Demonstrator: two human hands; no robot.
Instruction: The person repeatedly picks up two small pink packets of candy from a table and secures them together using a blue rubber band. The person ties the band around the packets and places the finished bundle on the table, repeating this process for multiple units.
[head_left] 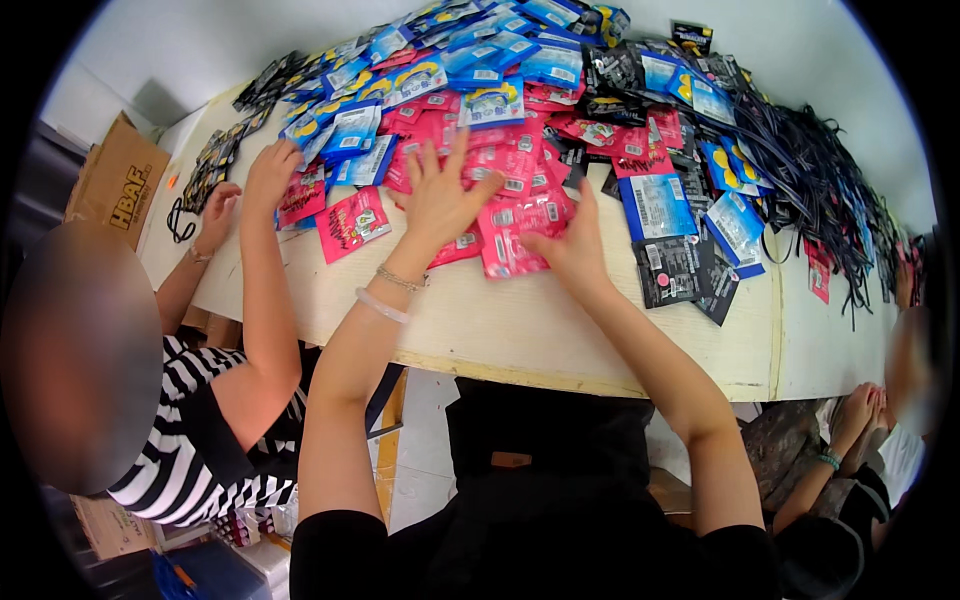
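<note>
My left hand (447, 198) lies over a heap of pink packets (514, 165), its fingers spread and slightly blurred. Close by on the right, my right hand (580, 240) rests with thumb and fingers apart at the edge of a pink packet (512, 262). The thumb touches that packet; no grip on it shows. Blue packets (492, 103) are piled just beyond the pink ones. A single pink packet (354, 224) lies to the left of my left wrist.
Black packets (668, 272) and a blue packet (657, 207) lie right of my hands. A tangle of black straps (815, 190) covers the table's far right. At left a person in a striped shirt (215, 395) reaches into the pile; another person's hands (860, 410) are at lower right.
</note>
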